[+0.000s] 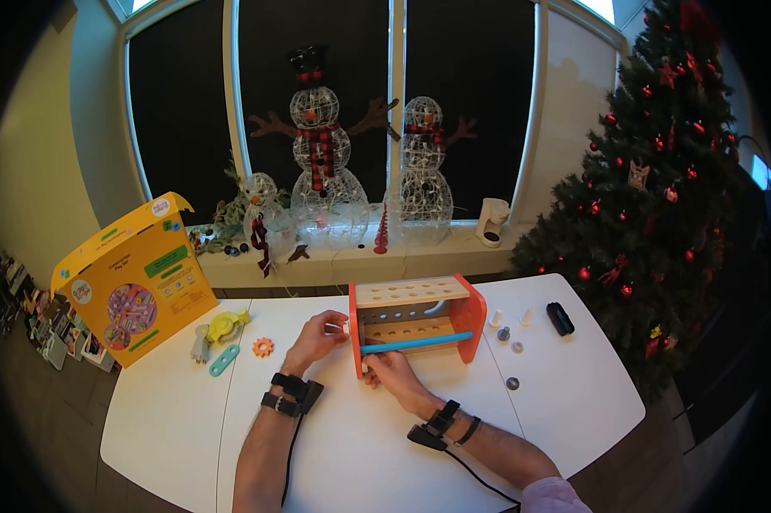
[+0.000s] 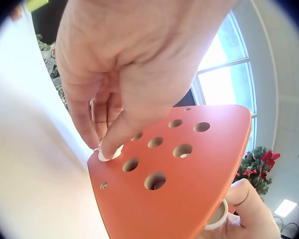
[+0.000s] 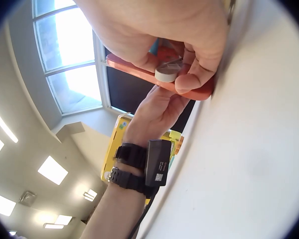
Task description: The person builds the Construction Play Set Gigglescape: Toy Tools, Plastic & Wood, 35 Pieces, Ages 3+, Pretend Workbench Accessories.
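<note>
A wooden toy bench [image 1: 409, 291] with red side panels stands on the table, a blue rod [image 1: 419, 343] running along its front. My left hand [image 1: 315, 339] is at the outside of the left red panel [image 2: 209, 159], where its thumb and fingers pinch a white piece [image 2: 109, 153] at one of the panel's holes. My right hand [image 1: 398, 379] is at that panel's near edge, and between its thumb and fingers it holds a white round piece [image 3: 165, 74]. The far end of the left piece is hidden behind the panel.
A yellow box [image 1: 137, 282], a yellow-green toy [image 1: 225, 325], a teal strip [image 1: 224, 360] and an orange gear [image 1: 263, 347] lie left. White and grey small pieces [image 1: 513, 383] and a black case [image 1: 560, 318] lie right. Snowman figures stand behind.
</note>
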A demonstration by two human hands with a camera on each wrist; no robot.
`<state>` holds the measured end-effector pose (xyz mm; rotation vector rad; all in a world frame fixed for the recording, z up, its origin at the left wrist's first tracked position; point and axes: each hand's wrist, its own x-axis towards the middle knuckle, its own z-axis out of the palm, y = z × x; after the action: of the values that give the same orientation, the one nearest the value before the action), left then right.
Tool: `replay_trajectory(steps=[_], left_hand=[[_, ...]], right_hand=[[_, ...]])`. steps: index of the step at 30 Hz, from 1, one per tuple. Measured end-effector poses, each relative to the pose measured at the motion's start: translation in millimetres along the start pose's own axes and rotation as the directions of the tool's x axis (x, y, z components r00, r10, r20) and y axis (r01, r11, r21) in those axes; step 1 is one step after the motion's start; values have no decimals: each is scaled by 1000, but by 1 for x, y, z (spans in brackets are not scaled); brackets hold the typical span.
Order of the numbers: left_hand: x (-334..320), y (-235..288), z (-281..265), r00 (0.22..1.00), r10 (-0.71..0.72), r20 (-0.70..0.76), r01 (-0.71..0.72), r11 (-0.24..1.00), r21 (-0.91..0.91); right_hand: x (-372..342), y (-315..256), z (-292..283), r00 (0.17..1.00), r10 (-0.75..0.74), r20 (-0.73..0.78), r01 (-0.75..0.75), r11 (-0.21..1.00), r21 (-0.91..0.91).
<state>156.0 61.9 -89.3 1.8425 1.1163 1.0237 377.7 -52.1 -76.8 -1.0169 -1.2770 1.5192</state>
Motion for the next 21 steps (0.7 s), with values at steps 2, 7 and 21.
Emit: replay_trajectory(steps=[2,7,21], left_hand=[[1,-6,-2,991,-128,42,130,991,-42],[7,-24,-1,954,-274,124,296,927,-231],[2,-1,-6,983,-178,43,180,983,-47]], right_hand=[[-2,-2,2,1000,-6,-6,6,1000,3],[-3,-5,3,1000,-5,-9,5,1000,2],[-3,-6,4,1000,5,-11,-4,1000,24]])
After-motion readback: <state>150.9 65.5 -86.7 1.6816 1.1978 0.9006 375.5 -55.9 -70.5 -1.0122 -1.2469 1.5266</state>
